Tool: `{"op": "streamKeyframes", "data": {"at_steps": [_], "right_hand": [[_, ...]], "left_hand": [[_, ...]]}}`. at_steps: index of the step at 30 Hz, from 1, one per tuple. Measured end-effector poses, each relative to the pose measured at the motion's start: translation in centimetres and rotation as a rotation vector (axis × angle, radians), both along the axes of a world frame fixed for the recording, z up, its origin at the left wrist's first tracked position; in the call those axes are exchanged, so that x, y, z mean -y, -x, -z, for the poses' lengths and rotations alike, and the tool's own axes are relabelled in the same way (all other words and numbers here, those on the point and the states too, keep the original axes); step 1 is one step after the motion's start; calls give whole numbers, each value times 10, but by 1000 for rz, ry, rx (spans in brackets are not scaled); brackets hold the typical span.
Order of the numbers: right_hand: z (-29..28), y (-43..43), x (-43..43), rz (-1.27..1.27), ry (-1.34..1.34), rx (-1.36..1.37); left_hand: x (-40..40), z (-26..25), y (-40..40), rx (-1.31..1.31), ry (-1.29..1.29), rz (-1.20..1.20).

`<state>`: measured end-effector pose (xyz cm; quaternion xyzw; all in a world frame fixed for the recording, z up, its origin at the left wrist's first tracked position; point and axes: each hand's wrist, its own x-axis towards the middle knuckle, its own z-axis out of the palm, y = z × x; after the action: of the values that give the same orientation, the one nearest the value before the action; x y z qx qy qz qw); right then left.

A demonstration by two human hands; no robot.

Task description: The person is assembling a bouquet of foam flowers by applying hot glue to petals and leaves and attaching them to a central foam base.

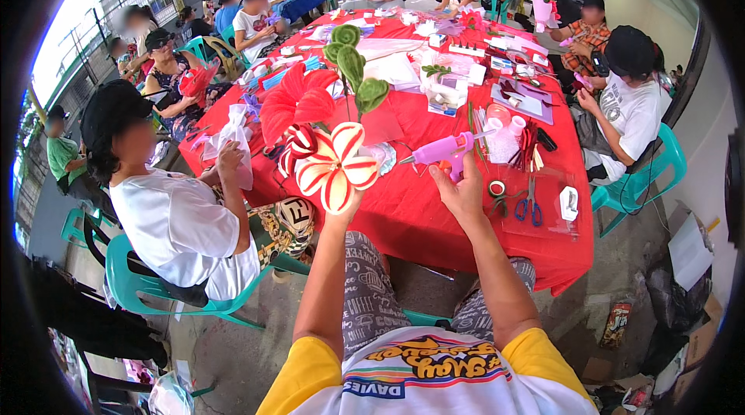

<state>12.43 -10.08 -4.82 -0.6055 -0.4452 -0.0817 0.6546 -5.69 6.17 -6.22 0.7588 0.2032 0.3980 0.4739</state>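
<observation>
My left hand [344, 210] is closed around the lower part of a bouquet of fuzzy craft flowers, mostly hidden behind the blooms. At its front is a cream flower with red stripes [337, 168]; a large red flower [297, 102] and green curled leaves [352, 63] rise above it. My right hand [463, 182] grips a pink hot glue gun [445, 150], its nozzle pointing left towards the flowers, a short gap away. A glue stick [484, 133] juts from its rear. Blue-handled scissors [528, 210] and a roll of green tape [496, 187] lie right of my right hand.
The red-covered table [407, 229] bears pipe cleaners [527, 150], a bag of beads [503, 141], a white dispenser [569, 203] and papers. A person [174, 211] sits close on the left, another [623, 101] on the right, both on green plastic chairs. More people sit around farther tables.
</observation>
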Motion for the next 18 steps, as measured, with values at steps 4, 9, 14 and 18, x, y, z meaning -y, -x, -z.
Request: {"op": "streamKeyframes", "data": {"at_steps": [4,9,14,18], "right_hand": [[-1,3,-3,-12,-18,-8],[1,3,-6,-4,8,50],[-7,8,-9,4,-15,21],[-1,-1,-8,15,1,4]], "left_hand": [[-28,27,-6,31,62,32],[-45,35,-3,-122,52,-35],[-45,25,-2,-25,-51,-55],[-23,-6,-16,105,-87,-124]]}}
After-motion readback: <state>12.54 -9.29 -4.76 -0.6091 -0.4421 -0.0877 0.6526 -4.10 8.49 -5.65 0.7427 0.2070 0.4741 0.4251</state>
